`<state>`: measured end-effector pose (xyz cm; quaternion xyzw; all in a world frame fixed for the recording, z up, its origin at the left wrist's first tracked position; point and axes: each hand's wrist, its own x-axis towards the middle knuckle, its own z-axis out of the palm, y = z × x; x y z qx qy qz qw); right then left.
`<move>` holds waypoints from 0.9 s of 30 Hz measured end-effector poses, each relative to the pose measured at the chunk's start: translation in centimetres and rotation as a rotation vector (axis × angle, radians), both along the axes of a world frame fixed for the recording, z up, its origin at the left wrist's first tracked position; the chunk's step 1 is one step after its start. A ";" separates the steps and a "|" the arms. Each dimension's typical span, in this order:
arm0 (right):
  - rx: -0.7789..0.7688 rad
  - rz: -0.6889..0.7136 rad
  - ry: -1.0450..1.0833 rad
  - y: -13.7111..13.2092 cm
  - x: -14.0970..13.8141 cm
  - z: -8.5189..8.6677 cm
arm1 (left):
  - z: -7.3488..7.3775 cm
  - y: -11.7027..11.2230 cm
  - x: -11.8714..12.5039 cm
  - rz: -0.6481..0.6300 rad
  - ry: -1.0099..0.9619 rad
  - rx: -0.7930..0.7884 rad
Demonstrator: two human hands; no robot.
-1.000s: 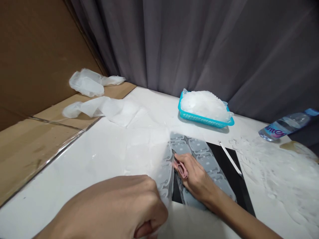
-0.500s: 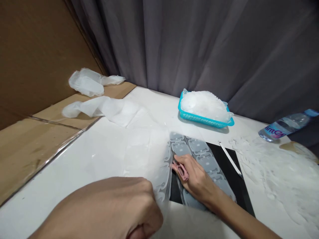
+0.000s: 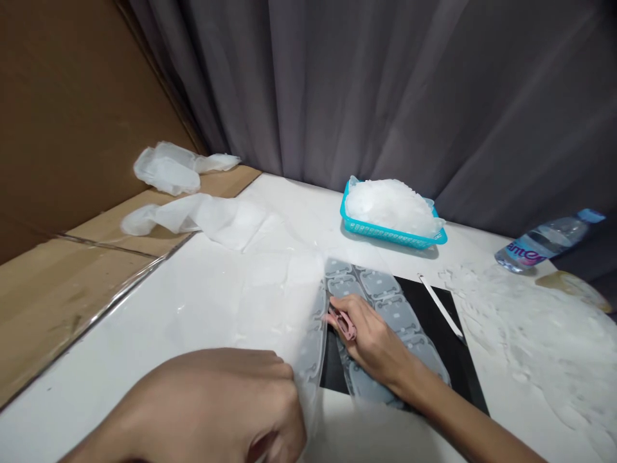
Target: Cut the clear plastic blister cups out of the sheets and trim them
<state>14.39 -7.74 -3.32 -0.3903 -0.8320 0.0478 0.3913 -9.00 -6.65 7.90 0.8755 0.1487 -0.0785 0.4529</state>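
My left hand [image 3: 216, 405] is closed in a fist near the bottom edge, gripping the near end of a clear plastic film strip [image 3: 303, 321] that runs away from me. My right hand [image 3: 373, 344] holds a small pink cutting tool [image 3: 343, 323] pressed against the edge of the film, over a grey sheet of die-cut shapes [image 3: 385, 302]. That sheet lies on a black mat [image 3: 448, 350] on the white table [image 3: 183, 321].
A turquoise basket [image 3: 390, 233] heaped with clear plastic pieces stands at the back. White scraps [image 3: 535, 334] cover the right side. A water bottle [image 3: 544, 241] lies at far right. A thin white strip [image 3: 441, 307] rests on the mat. Crumpled film [image 3: 166, 170] sits on cardboard at left.
My right hand with the pink tool has slid a little toward the left and farther along the film edge. My left fist has drawn slightly lower and nearer.
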 end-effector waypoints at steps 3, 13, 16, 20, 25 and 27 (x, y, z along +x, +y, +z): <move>-0.024 0.002 -0.002 0.1 0.1 -0.2 | 0.4 2.4 0.4 0.087 0.101 -0.179; -0.017 -0.010 -0.006 -0.3 -0.1 0.3 | -7.6 11.1 1.8 0.843 -0.014 0.655; -0.007 -0.009 -0.006 -0.3 -0.2 0.4 | -7.7 10.9 1.4 0.858 -0.004 0.612; 0.014 0.001 0.000 -0.2 -0.3 0.6 | -7.1 11.1 0.4 0.874 -0.005 0.507; 0.030 -0.012 -0.029 -0.1 -0.6 0.6 | -7.0 12.2 -0.4 0.817 -0.089 0.337; 0.030 -0.032 -0.035 0.0 -0.7 0.6 | -7.1 12.4 -0.6 0.787 -0.137 0.259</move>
